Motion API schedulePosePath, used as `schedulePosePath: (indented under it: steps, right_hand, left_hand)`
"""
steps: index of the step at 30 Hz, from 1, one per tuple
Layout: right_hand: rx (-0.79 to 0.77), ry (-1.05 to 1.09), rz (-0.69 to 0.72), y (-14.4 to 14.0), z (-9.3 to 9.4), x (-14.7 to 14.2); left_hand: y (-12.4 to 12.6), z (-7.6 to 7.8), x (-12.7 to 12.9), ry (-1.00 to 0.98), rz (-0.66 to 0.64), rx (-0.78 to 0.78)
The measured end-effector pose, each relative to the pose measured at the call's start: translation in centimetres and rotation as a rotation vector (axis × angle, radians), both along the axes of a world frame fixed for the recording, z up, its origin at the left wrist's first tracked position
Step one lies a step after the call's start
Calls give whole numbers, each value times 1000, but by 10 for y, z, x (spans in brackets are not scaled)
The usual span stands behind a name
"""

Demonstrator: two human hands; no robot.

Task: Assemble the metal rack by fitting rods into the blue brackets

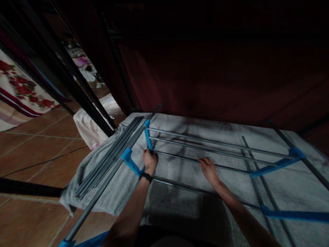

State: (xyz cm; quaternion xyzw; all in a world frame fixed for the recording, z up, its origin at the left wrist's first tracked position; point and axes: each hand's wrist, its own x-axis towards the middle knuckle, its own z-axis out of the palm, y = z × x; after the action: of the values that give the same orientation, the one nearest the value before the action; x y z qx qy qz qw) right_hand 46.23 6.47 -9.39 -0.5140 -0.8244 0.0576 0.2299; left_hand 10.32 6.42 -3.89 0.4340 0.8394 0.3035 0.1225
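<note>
Head view: the left hand (pixel 149 159) has its fingers curled nearly closed at the lower end of a far blue bracket (pixel 148 137), gripping it where a thin rod (pixel 177 156) meets it, just right of the long pole (pixel 102 188). Well to the right of that pole, the right hand (pixel 208 169) has its fingers bent over the same thin rod — drawn close together, thumb hidden, so how tightly they press cannot be told. The far bracket and a near blue bracket (pixel 131 163) are both fitted on the long pole; several thin rods run rightward from it towards a right blue bracket (pixel 279 164). Both forearms reach forward from below, backs of the hands up, the left wrist wearing a black band (pixel 146 176). Loose poles (pixel 109 157) lie side by side left of the long pole, on a grey blanket (pixel 115 200).
</note>
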Motion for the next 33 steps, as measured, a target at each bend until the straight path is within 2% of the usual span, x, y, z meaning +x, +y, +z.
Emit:
schedulePosePath:
  steps: [5,9,10,11,14,15,16,18,21,23,26,28,29,31,33]
  right_hand:
    - [-49,-37,-32,-4,17,-9]
    - [-120,-52,-59,2,29,-13]
    - [-134,-49,-67,3,30,-13]
    - [-149,-43,-70,3,32,-13]
    - [-168,23,-66,-1,41,-12]
    - [-160,64,-80,-6,45,-12]
    - [-148,103,-99,-12,50,-12]
    - [-122,193,-150,-32,60,-9]
    - [-92,374,-258,-81,69,5]
    - [-67,476,-393,-124,69,23]
    - [107,559,-797,-182,60,65]
    - [241,566,-1076,-204,54,100]
    - [278,549,-1148,-209,53,117]
    - [198,524,-1127,-209,52,145]
    - [-26,544,-988,-199,53,160]
  left_hand:
    - [-15,10,17,12,54,119]
    - [-47,9,43,167,-68,249]
    - [-56,7,51,173,-161,263]
    - [-64,4,59,145,-314,252]
    - [-84,-5,87,34,-864,107]
    - [-88,-6,96,38,-1005,50]
    - [-92,-7,104,70,-1105,0]
    - [-96,-7,117,169,-1207,-74]
    - [-98,-3,124,238,-1253,-160]
    - [-98,-1,124,220,-1258,-207]
    - [-99,-2,121,186,-1242,-258]
    - [-100,-1,121,182,-1232,-267]
    - [-100,-1,122,181,-1229,-267]
    - [-100,1,123,176,-1232,-260]
    - [-101,4,125,164,-1239,-246]
